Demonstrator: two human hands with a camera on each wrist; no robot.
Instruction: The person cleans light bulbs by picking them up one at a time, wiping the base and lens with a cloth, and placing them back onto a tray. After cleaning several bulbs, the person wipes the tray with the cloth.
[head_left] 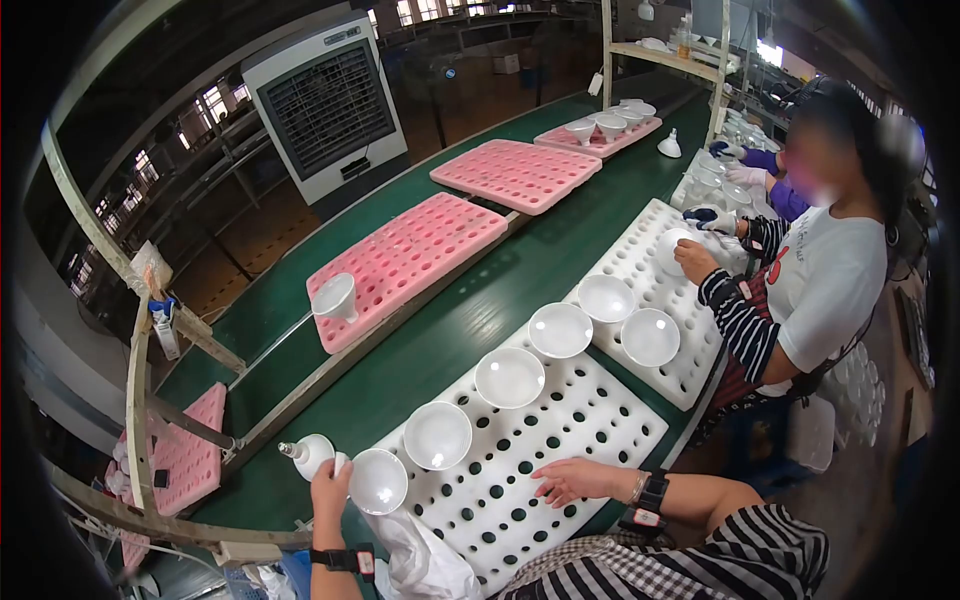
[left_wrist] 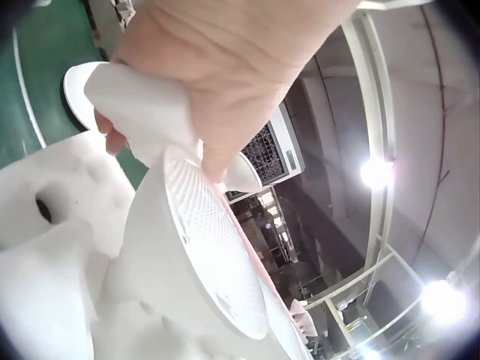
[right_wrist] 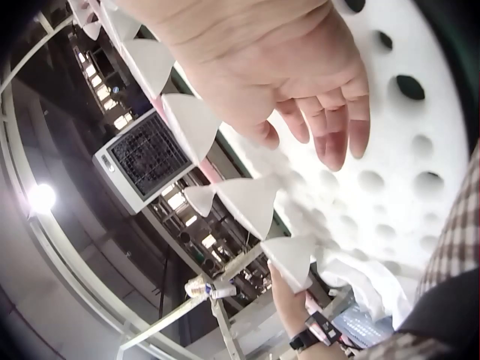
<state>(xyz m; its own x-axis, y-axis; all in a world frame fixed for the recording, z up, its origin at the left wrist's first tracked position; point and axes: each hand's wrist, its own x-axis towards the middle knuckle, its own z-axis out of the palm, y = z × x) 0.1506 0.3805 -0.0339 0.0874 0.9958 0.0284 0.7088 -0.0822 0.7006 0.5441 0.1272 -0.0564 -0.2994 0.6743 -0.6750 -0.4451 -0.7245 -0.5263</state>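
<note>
Left hand (head_left: 330,490): fingers and thumb closed round a white piece (left_wrist: 139,105); cloth or lamp neck, cannot tell; placed at the left end of the perforated white tray (head_left: 655,428).
Right hand (head_left: 575,482): open, fingers slightly bent and apart, nothing visibly held; above the near right part of the tray.
Nearest lamp (head_left: 378,481): white, bowl-shaped, face up; at the left end of the tray, just beside the left hand.
Other lamps: three along the far edge of the same tray, at (head_left: 438,436), (head_left: 510,377) and (head_left: 560,330); wide faces up, close together.
Screw-ended lamp (head_left: 310,452): tilted on the green table (head_left: 460,310), off the left end of the tray, immediately beside the left hand.
White cloth or bag (head_left: 425,560): crumpled, at the near left corner of the tray.
Neighbouring tray (head_left: 688,372): white, perforated; two lamps at the end nearest the wearer's tray.
Grip, as judged: light and even, fingers clear of the glossy face; no squeeze on the thin rim.
Spacing, as judged: wrist high, slow sideways motion, no brush against adjacent rims.
Free hand, as judged: best ready near the far rim as a steady.
Risks, as judged: roll of the tilted lamp; snag on loose white material; scuff from rim contact.
</note>
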